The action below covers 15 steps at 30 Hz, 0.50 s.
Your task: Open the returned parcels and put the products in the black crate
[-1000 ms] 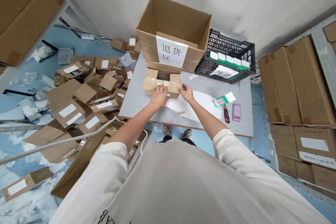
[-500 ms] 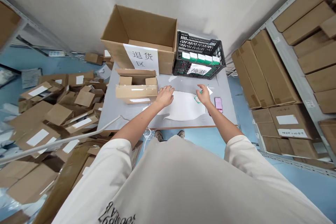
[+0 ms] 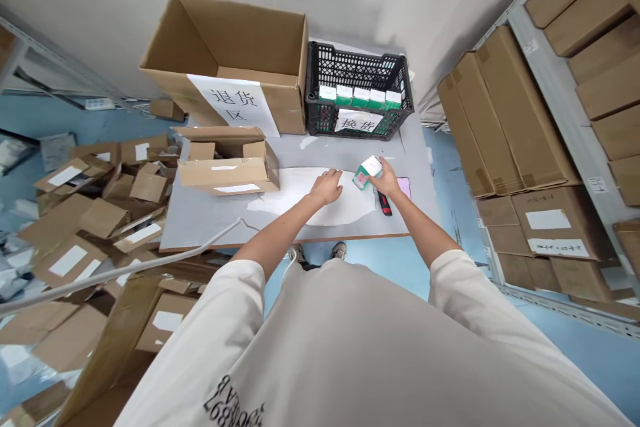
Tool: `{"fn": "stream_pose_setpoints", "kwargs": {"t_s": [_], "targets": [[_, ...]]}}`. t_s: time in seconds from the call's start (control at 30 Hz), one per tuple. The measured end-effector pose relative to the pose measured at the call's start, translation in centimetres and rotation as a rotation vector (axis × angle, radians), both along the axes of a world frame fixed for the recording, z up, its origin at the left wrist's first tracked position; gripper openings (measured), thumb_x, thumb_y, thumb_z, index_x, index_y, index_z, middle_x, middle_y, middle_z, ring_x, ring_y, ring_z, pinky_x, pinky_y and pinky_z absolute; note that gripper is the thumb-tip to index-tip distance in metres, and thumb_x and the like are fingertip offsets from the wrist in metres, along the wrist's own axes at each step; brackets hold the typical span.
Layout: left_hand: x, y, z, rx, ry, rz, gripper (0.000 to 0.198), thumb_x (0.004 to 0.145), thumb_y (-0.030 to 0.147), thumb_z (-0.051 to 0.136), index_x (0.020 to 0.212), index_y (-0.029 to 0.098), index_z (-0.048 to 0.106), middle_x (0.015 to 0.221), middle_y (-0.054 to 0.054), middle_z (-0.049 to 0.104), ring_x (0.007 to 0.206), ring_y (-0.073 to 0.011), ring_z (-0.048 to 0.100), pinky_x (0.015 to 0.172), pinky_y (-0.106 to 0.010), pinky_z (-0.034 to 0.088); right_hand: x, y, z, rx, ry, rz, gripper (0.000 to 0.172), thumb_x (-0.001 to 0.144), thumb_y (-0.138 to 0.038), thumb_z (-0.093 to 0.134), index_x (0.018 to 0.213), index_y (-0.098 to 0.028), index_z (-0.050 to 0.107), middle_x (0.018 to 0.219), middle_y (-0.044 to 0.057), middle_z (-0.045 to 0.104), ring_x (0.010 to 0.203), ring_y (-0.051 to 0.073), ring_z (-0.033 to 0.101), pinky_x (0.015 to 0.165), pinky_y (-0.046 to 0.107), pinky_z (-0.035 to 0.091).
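My right hand (image 3: 386,180) grips a small green-and-white box (image 3: 367,172) by its right side, above the table. Just below that hand lies a red-and-black utility knife (image 3: 385,204). Partly hidden behind my right wrist is a phone with a pinkish screen (image 3: 405,185). My left hand (image 3: 327,188) rests on a white sheet (image 3: 295,188), its fingers stretched out and holding nothing. Left of the sheet stands an open cardboard carton (image 3: 230,177) with its flaps up.
At the back of the table (image 3: 187,223) stand a large open cardboard box (image 3: 283,103) with a paper sign and a black plastic crate (image 3: 313,121) holding several green-and-white boxes. Loose cartons (image 3: 75,260) cover the floor at left. Shelving (image 3: 555,43) with cartons stands at right.
The view has shifted to the right. The small box in my right hand has turned and now shows more fully. My left hand has moved right, away from the open carton.
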State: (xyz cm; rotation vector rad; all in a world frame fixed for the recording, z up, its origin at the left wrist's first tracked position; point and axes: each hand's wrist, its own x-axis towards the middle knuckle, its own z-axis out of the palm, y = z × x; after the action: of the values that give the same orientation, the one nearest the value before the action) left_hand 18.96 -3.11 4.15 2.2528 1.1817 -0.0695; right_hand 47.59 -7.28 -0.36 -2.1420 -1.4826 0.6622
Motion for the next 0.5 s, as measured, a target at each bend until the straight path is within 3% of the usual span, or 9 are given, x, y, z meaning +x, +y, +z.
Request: {"fn": "stream_pose_setpoints", "kwargs": {"t_s": [0.13, 0.27, 0.43, 0.5], "targets": [[0.6, -0.9, -1.3, -0.125, -0.089, 0.059, 0.066, 0.105, 0.028, 0.061, 0.17, 0.015, 0.053, 0.17, -0.023, 0.059, 0.153, -0.0403, 0.062, 0.129, -0.055, 0.05, -1.1, 0.0, -0.5, 0.091, 0.067, 0.031, 0.091, 0.083, -0.036, 0.085, 0.167, -0.017, 0.056, 0.165, 0.022, 0.065, 0.152, 0.045, 0.062, 0.128, 0.061, 0.052], [0.6, -2.0, -2.3, -0.27, -0.223, 0.178, 0.069, 0.105, 0.025, 0.06, 0.172, 0.011, 0.049, 0.169, -0.024, 0.061, 0.144, -0.0355, 0.07, 0.124, -0.049, 0.056, -4.4, -0.4, -1.0, 0.161, 0.122, 0.079, 0.094, 0.082, -0.043, 0.09, 0.168, -0.023, 0.057, 0.156, 0.018, 0.073, 0.143, 0.044, 0.069, 0.123, 0.062, 0.057], [-1.2, -2.3, -3.2, -0.287, -0.302, 0.306, 0.066, 0.095, 0.014, 0.063, 0.161, 0.014, 0.059, 0.155, -0.023, 0.072, 0.137, -0.0362, 0.074, 0.12, -0.051, 0.06, -8.5, -1.6, -1.1, 0.101, 0.158, 0.186, 0.099, 0.086, -0.051, 0.088, 0.174, -0.023, 0.051, 0.156, 0.017, 0.072, 0.14, 0.041, 0.071, 0.12, 0.055, 0.06], [-2.4, -2.2, -3.5, -0.305, -0.322, 0.316, 0.064, 0.092, 0.012, 0.064, 0.156, 0.015, 0.063, 0.151, -0.022, 0.075, 0.133, -0.0368, 0.076, 0.117, -0.052, 0.062, -9.4, -2.0, -0.9, 0.043, 0.178, 0.235, 0.095, 0.094, -0.054, 0.081, 0.177, -0.022, 0.048, 0.151, 0.017, 0.074, 0.129, 0.038, 0.075, 0.115, 0.054, 0.063]]}}
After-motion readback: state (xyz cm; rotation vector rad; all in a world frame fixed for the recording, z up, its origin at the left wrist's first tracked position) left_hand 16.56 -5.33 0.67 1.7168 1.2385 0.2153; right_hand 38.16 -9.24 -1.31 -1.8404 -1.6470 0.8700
